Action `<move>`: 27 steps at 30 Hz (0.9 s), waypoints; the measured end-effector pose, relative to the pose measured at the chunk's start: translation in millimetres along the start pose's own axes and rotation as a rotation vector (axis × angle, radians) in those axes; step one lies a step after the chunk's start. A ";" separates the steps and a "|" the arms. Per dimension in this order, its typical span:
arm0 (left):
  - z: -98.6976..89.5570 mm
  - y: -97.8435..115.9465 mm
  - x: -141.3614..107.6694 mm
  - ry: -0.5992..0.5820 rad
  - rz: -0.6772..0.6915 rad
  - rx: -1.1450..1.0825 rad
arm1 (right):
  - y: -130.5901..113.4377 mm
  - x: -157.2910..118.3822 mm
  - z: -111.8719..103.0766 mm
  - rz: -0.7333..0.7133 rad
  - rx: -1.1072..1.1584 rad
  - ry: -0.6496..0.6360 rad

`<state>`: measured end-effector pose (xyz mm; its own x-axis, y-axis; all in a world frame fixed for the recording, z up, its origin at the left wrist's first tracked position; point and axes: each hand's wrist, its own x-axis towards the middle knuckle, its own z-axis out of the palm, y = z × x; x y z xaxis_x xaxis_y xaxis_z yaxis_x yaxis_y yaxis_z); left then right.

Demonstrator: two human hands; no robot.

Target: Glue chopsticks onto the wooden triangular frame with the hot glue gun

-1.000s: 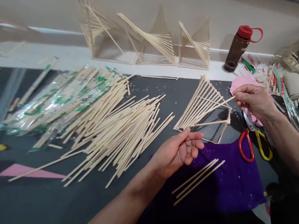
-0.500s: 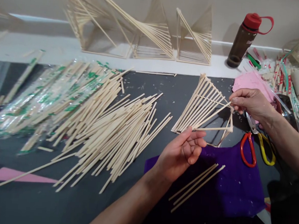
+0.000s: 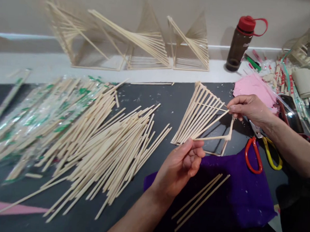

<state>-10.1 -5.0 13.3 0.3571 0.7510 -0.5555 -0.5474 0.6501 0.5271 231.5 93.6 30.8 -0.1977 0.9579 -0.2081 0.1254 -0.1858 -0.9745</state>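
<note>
My right hand (image 3: 243,106) pinches the upper end of a wooden chopstick (image 3: 213,123) between thumb and fingertips. That stick slants across a fan-shaped frame of chopsticks (image 3: 199,113) standing on the dark table. My left hand (image 3: 182,163) has its thumb and index finger closed at the lower end of the same stick, by the frame's bottom bar; its other fingers curl loosely. The exact contact there is partly hidden by the thumb. Below the frame, a purple cloth (image 3: 246,202) carries three loose chopsticks (image 3: 199,202).
Loose chopsticks (image 3: 116,152) and plastic-wrapped ones (image 3: 39,119) cover the left side. Scissors (image 3: 253,155) with red and yellow handles lie by my right forearm. Behind stand finished twisted stick frames (image 3: 192,44) and a bottle (image 3: 239,47). Pink paper (image 3: 253,88) lies at right.
The view has shifted, so the scene sits slightly lower and further left. My left thumb and index finger have closed more at the stick's lower end. My right hand keeps its pinch.
</note>
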 end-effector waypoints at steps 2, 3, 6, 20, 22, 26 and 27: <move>0.5 0.7 -1.4 0.017 0.008 0.019 | 0.4 0.2 1.2 -0.002 -0.002 -0.008; 0.8 1.1 -1.7 0.020 0.004 0.025 | 0.9 0.5 1.5 -0.006 0.002 -0.011; 2.4 1.6 -1.3 0.026 -0.008 0.029 | 2.4 1.0 1.1 -0.007 0.022 -0.026; 5.5 -2.4 -0.2 -0.054 0.014 -0.013 | 0.2 4.4 -10.9 -0.015 -0.027 -0.107; 6.8 -2.6 0.2 -0.049 0.014 -0.008 | -0.9 5.2 -9.1 -0.006 -0.030 -0.105; 9.2 -2.6 1.1 -0.030 0.010 0.000 | -1.2 6.3 -6.3 0.015 -0.025 -0.103; 9.5 -2.7 1.1 -0.027 0.010 0.002 | -0.9 6.5 -6.1 0.021 -0.025 -0.104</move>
<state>-1.0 -4.8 17.4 0.3720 0.7602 -0.5327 -0.5496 0.6429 0.5336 235.9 101.4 30.8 -0.2948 0.9255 -0.2377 0.1543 -0.1994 -0.9677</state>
